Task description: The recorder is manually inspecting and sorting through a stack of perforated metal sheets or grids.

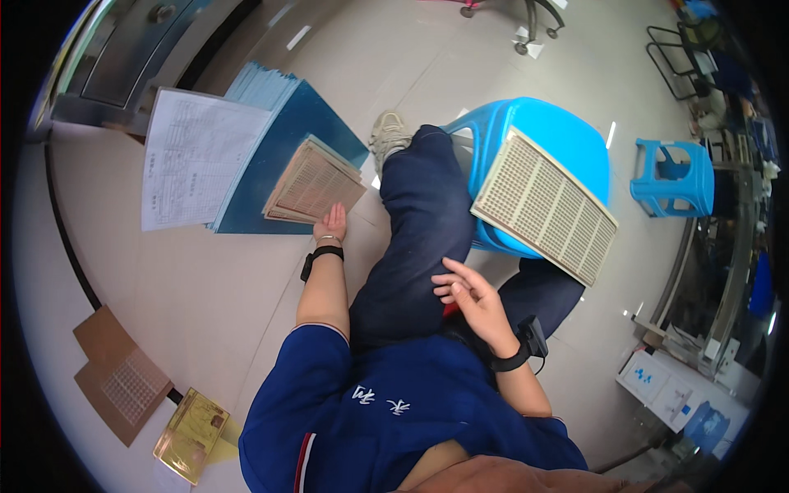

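My left hand (pixel 331 223) is stretched out, fingers extended and palm showing, at the near edge of a small stack of brownish gridded sheets (pixel 316 182). Whether the fingertips touch that stack I cannot tell. The sheets lie on a tall pile of blue boards (pixel 259 215) to my left. Above my lap, my right hand (pixel 478 306) hangs with its fingers apart and nothing in it. In front of it, a beige gridded panel (pixel 546 205) full of small square cells rests tilted across a blue plastic stool (pixel 567 135), its near corner sticking out past the seat.
A white printed sheet (pixel 197 160) lies beside the blue pile. Cardboard (pixel 115 378) and a gold-coloured packet (pixel 191 435) are at the lower left. A second blue stool (pixel 672 178) stands to the right, near a bench with equipment. A wheeled chair base (pixel 532 20) is at the top.
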A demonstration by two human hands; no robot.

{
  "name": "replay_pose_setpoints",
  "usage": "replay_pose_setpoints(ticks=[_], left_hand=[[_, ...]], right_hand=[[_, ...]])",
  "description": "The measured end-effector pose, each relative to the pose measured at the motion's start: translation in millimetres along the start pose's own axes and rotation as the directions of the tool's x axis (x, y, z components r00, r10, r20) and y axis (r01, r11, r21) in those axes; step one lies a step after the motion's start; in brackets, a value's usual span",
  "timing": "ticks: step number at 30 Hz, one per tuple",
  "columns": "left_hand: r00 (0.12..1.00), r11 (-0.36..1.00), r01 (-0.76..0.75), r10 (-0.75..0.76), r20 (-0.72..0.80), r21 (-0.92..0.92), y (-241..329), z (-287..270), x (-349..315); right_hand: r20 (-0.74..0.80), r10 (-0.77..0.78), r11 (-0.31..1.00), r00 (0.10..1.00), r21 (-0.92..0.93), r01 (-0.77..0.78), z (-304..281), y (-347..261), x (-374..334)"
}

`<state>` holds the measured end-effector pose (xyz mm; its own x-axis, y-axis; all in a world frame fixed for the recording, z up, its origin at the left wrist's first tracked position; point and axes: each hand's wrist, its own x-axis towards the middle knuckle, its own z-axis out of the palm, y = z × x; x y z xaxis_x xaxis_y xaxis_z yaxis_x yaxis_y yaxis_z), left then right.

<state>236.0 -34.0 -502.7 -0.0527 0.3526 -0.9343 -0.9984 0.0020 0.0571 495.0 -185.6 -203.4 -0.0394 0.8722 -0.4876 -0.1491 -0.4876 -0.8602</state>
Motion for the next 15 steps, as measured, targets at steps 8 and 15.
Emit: replay_pose_setpoints(ticks=[8, 15], left_hand=[[0.901, 0.616, -0.222, -0.167, 0.401, 0.756, -63, 26, -79], [0.483, 0.245, -0.820, -0.186, 0.855, 0.517, -119, 87, -185]], right_hand=[[-0.704, -0.286, 0.953, 0.650, -0.141, 0.267, -103, -2, -34], [-0.725, -0.569, 0.668, 0.388, -0.683, -0.297, -189, 33, -57]])
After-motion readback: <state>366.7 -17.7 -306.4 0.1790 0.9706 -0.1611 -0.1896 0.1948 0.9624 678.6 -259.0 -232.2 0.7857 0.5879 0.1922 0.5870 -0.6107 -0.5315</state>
